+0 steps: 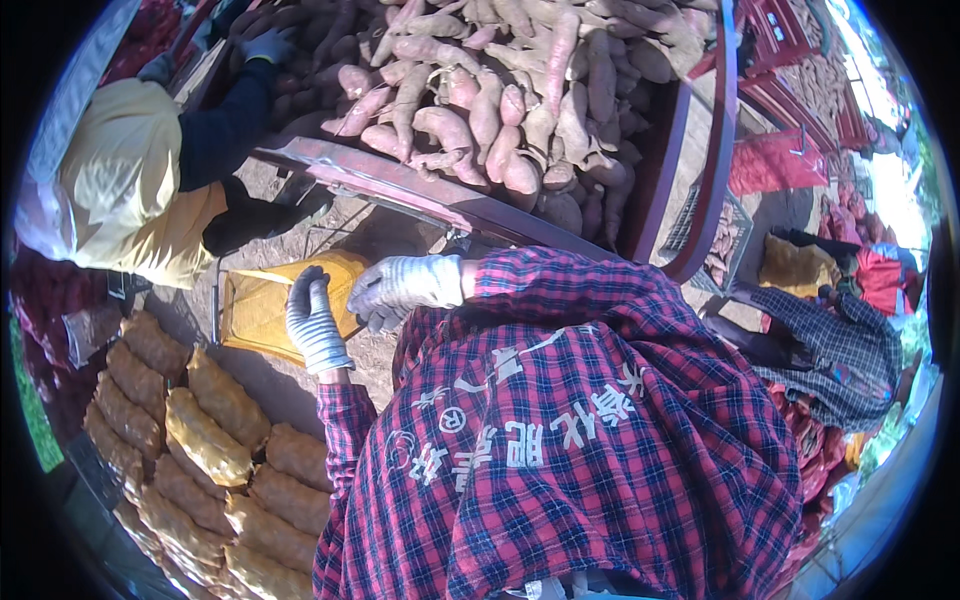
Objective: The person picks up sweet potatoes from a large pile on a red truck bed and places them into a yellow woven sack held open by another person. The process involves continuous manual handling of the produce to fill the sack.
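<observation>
A yellow mesh bag (259, 319) spreads out in front of me beside a thin metal frame (216, 300). My left hand (319, 319), in a grey-and-white striped knit glove, lies against the bag with its fingers pointing towards the upper rim. Whether those fingers grip the mesh is hard to see. My right hand (405, 289), gloved alike, has its fingers curled at the bag's right edge. Beyond both hands, a heap of sweet potatoes (480, 112) fills a large bin with a dark red metal rim (405, 195).
Filled orange-yellow mesh sacks (210, 442) stand in rows at lower left. A co-worker in a yellow vest (127, 172) reaches into the heap. At right are a crate of sweet potatoes (720, 240), red metal bins (787, 105) and a bent-over person in a checked garment (832, 352).
</observation>
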A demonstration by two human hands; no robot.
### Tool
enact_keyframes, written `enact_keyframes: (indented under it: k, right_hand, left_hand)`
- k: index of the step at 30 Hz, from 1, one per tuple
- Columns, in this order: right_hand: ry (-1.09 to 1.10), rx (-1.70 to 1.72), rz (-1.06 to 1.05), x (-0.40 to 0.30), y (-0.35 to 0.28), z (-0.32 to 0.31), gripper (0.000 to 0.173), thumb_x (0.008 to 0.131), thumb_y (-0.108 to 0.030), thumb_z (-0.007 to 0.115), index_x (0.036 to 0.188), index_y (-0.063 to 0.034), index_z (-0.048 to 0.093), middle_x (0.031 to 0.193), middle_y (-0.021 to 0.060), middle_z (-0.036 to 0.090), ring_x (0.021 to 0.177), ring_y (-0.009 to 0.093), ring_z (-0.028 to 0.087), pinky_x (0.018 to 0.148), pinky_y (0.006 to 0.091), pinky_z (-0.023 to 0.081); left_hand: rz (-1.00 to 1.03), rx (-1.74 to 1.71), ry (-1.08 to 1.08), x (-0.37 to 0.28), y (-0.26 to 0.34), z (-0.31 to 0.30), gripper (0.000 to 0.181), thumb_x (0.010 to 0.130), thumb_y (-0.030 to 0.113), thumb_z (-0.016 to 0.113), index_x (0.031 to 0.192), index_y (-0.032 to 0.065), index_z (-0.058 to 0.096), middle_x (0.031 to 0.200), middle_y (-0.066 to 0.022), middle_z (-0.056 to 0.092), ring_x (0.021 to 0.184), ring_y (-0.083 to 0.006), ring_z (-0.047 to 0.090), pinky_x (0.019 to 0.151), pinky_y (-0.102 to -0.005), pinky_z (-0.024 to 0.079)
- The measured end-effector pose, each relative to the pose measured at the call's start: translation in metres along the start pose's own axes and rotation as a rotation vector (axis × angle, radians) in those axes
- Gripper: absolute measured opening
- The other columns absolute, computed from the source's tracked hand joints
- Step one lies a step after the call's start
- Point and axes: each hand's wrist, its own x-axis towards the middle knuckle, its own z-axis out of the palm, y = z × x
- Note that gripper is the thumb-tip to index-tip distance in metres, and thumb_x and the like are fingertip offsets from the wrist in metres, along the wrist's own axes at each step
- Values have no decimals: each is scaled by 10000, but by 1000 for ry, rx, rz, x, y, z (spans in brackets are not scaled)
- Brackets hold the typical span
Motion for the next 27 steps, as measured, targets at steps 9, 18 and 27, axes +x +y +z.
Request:
enact_keyframes:
  k: [9,18,27]
  right_hand:
    - [1512,-840,-409,-117,46,-106,386,774,-310,734,1048,-52,649,881,111,681,809,274,674,743,361,537]
    - [1480,-1019,-267,-86,15,-114,589,656,-275,787,1152,-51,563,1137,180,583,1073,360,560,941,424,446]
    - [1839,-124,-579,-213,22,-122,779,710,-347,799,1317,27,485,1212,181,608,1099,272,605,922,335,497]
  left_hand:
    - [942,835,-829,65,66,195,462,749,89,700,1200,84,600,1228,-155,587,1136,-341,556,979,-399,445]
    - [997,1284,-860,86,63,249,705,713,228,771,1358,205,490,1487,-208,305,1282,-399,415,1084,-462,344]
    - [1400,945,-957,47,97,266,524,691,144,700,1203,149,590,1315,-101,507,1259,-324,440,1089,-471,308]
